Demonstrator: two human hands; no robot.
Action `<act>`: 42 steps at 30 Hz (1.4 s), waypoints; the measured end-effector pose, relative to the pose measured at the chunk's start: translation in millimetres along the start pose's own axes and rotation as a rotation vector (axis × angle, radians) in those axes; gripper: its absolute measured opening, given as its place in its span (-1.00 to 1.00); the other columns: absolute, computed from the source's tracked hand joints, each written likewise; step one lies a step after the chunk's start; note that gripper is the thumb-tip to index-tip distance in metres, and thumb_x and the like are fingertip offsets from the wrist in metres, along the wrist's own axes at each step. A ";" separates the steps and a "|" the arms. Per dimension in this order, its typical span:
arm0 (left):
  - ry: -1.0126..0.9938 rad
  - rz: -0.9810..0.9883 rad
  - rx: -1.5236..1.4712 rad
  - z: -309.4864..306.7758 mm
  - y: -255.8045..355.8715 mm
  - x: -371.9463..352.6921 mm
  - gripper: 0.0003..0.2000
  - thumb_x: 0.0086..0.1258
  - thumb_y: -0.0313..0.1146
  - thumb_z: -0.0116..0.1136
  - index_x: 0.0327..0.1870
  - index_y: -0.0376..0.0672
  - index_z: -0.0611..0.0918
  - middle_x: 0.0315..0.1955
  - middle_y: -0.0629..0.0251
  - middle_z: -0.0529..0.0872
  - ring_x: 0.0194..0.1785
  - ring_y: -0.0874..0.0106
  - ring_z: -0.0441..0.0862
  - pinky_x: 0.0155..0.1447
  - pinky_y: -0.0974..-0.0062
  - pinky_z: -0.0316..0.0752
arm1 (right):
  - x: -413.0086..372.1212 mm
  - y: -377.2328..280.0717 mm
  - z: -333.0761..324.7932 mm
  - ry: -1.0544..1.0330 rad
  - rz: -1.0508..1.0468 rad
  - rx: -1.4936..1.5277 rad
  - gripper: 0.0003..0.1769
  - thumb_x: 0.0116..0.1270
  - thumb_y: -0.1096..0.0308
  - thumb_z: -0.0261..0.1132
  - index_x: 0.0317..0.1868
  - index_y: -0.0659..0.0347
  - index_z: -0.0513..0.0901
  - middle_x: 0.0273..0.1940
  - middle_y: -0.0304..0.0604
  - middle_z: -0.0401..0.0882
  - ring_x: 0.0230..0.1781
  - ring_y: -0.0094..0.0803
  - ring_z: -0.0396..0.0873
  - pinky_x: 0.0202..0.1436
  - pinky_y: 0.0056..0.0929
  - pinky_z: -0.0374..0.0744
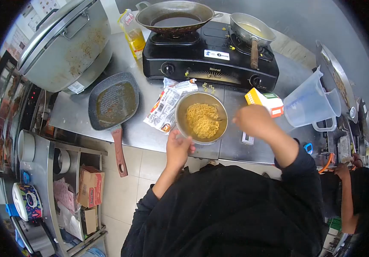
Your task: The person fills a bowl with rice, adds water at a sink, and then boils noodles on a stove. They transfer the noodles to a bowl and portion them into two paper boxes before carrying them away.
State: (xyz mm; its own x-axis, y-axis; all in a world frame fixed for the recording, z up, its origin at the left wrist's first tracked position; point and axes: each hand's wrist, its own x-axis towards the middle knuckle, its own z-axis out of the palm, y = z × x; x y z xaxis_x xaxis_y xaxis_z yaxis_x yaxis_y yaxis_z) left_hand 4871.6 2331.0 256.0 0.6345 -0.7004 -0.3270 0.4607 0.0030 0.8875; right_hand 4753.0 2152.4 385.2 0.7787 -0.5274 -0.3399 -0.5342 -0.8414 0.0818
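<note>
A metal bowl (pixel 182 125) of cooked yellow noodles (pixel 203 121) stands at the counter's front edge. My left hand (pixel 178 150) grips its lower left side, thumb and fingers against the wall. Part of a thin metal utensil (pixel 219 119) shows among the noodles at the bowl's right side. My right hand (pixel 253 121) is closed in a fist just right of the bowl, level with that utensil; what it holds is hidden. Opened white printed food packets (pixel 163 109) lie left of the bowl. Behind my right hand is a yellow and white box (pixel 266 101).
A black two-burner stove (pixel 210 60) carries a wok (pixel 173 19) and a saucepan (pixel 253 30). An oily grill pan (pixel 115 100) overhangs the front edge by its handle. An oil pouch (pixel 133 36), large pot (pixel 73 55) and plastic jug (pixel 308 103) stand around. Another person's arm (pixel 348 197) is at right.
</note>
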 end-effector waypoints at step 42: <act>-0.005 -0.009 -0.007 -11.2 14.5 15.8 -0.76 0.14 -0.55 0.08 -0.21 -0.17 0.34 -0.70 0.37 0.47 -0.76 0.63 0.31 -0.72 0.71 0.16 | 21.8 -3.7 -6.7 0.254 -0.146 -0.097 -0.83 -0.01 0.42 0.10 -0.47 0.28 0.60 -0.44 -0.01 0.59 -0.42 -0.17 0.59 -0.44 -0.27 0.55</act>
State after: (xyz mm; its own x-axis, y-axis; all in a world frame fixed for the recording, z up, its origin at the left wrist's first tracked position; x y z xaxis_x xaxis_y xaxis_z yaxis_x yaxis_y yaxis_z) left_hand 4895.2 2327.9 260.1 0.6273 -0.7037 -0.3336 0.4711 0.0017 0.8821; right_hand 4774.1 2143.2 383.8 0.9087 -0.4027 -0.1105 -0.3864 -0.9112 0.1430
